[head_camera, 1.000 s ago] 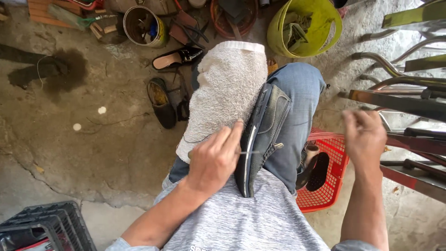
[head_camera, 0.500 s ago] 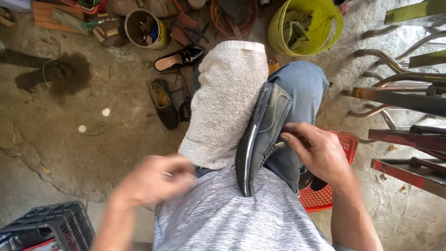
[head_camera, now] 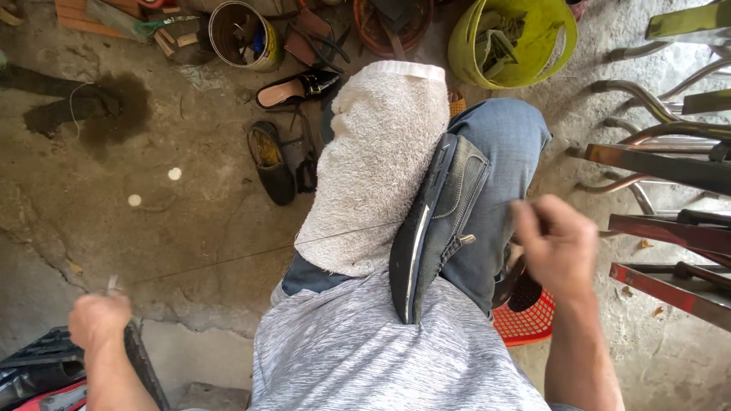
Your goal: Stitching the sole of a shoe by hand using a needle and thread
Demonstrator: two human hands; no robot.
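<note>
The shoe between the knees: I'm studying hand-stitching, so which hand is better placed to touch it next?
Probably the right hand: it hovers just beside the dark shoe. The left hand is stretched far out, pulling the thread taut.

Yellow bucket (head_camera: pixel 464 53), rusty can (head_camera: pixel 268 57), red basket (head_camera: pixel 525 323), black pump (head_camera: pixel 301 86).

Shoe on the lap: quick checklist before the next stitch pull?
1. Shoe wedged between the knees, sole edge up: ok.
2. Towel covering the left thigh under the work: ok.
3. Thread taut from the shoe to the left hand: ok.
4. Left hand fisted on the thread end: ok.
5. Right hand holding a thread or tool: cannot tell, blurred.
6. Stitch seated at the sole: cannot tell.
</note>
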